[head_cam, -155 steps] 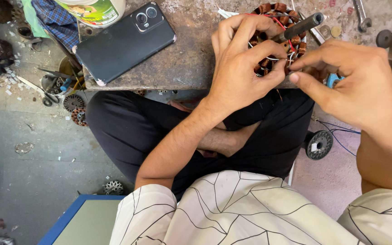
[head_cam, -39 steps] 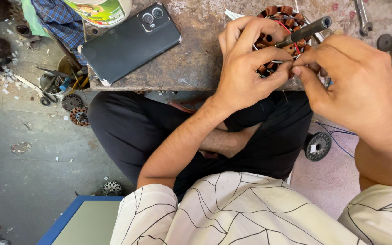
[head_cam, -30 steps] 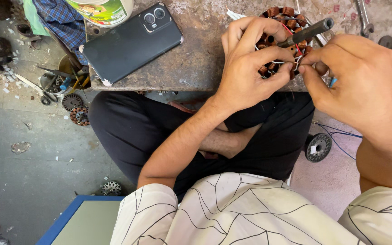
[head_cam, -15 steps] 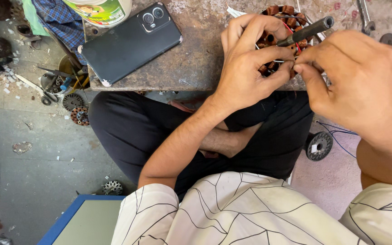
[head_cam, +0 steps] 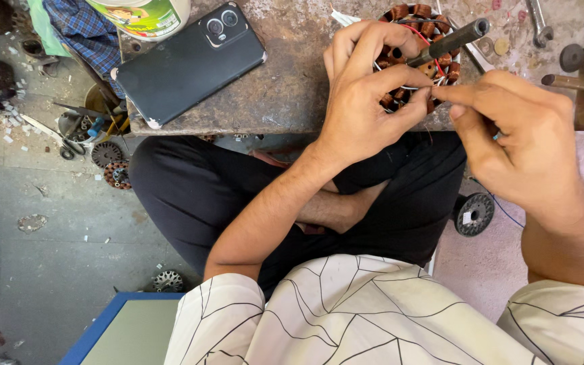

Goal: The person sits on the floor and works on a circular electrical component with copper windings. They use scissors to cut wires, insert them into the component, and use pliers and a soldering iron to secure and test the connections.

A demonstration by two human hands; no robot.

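Observation:
A round motor stator (head_cam: 419,27) with copper-wound coils and a dark shaft (head_cam: 449,42) lies on a worn low bench (head_cam: 292,81). My left hand (head_cam: 366,101) wraps over the stator's near side and grips it, thumb against the coils. My right hand (head_cam: 522,149) pinches something thin, apparently a fine wire, with thumb and forefinger right at the stator's near right edge. A red wire (head_cam: 422,35) curls across the coils. The lower half of the stator is hidden under my fingers.
A black phone (head_cam: 190,64) lies face down on the bench's left part beside a green-labelled container (head_cam: 144,12) and checked cloth (head_cam: 82,30). Tools (head_cam: 569,80) sit at the right. Small stators, a wire spool (head_cam: 473,213) and scraps litter the floor.
My right hand has shifted slightly, its pinched fingertips staying at the stator's near right edge. My left hand keeps its hold on the stator. The phone has not moved.

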